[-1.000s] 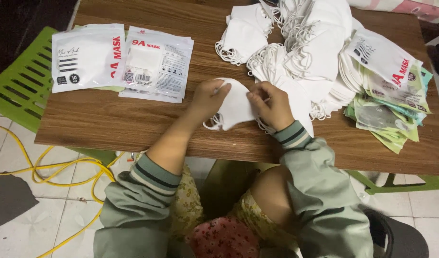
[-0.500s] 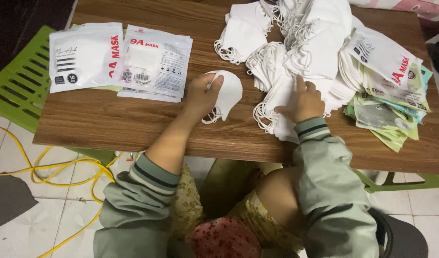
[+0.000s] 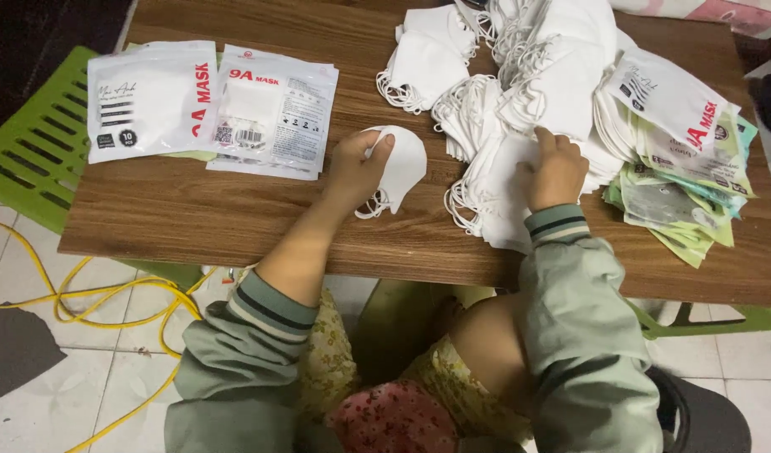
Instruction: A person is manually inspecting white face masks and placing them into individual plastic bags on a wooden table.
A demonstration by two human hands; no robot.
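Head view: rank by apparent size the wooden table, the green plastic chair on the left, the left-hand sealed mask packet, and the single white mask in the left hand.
1. Wooden table, largest by far.
2. Green plastic chair, though only partly showing.
3. Sealed mask packet.
4. Single white mask held by the left hand, smallest.

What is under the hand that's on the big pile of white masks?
Under the right hand lies the stack of white folded masks, its ear loops hanging toward the table edge. The palm covers the top mask's middle, so that part can't be seen.
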